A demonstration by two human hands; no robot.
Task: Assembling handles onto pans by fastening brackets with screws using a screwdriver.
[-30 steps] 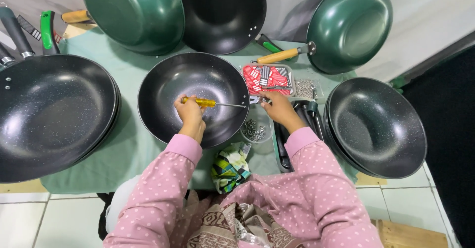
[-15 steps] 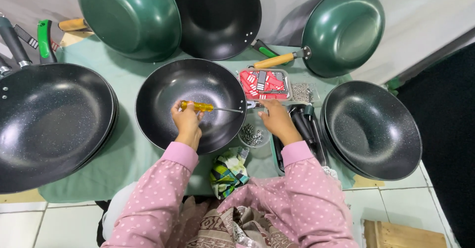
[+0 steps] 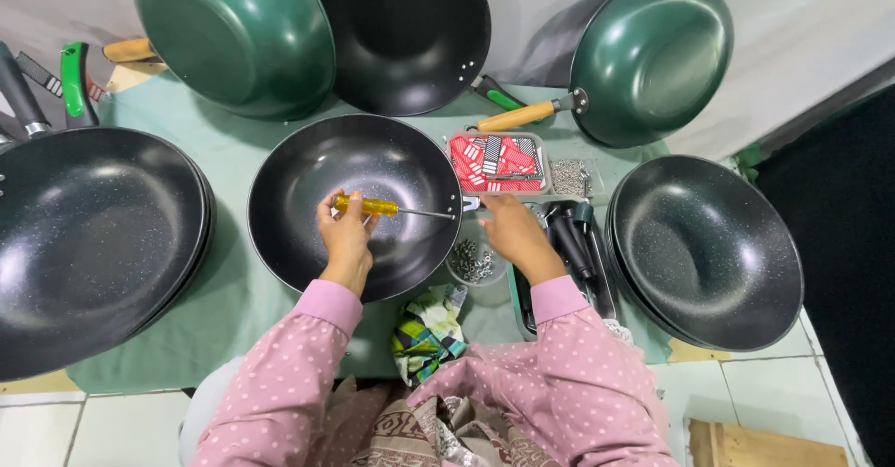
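My left hand (image 3: pixel 345 237) grips a screwdriver with a yellow handle (image 3: pixel 365 206), held level inside a black speckled pan (image 3: pixel 356 201) in front of me. Its metal shaft points right, to the pan's right rim. My right hand (image 3: pixel 511 234) is at that rim, fingers pinched on a small metal part (image 3: pixel 470 203) outside the pan. Just below it stands a small clear bowl of screws (image 3: pixel 475 262).
A red packet tray (image 3: pixel 497 161) and a bag of small screws (image 3: pixel 571 177) lie behind my right hand. Black handles (image 3: pixel 571 248) lie to its right. Stacked black pans sit at left (image 3: pixel 89 243) and right (image 3: pixel 704 248). Green pans (image 3: pixel 233 34) lean behind.
The view has shifted slightly. My left hand has kept the screwdriver level in the pan, and my right hand has stayed at the right rim.
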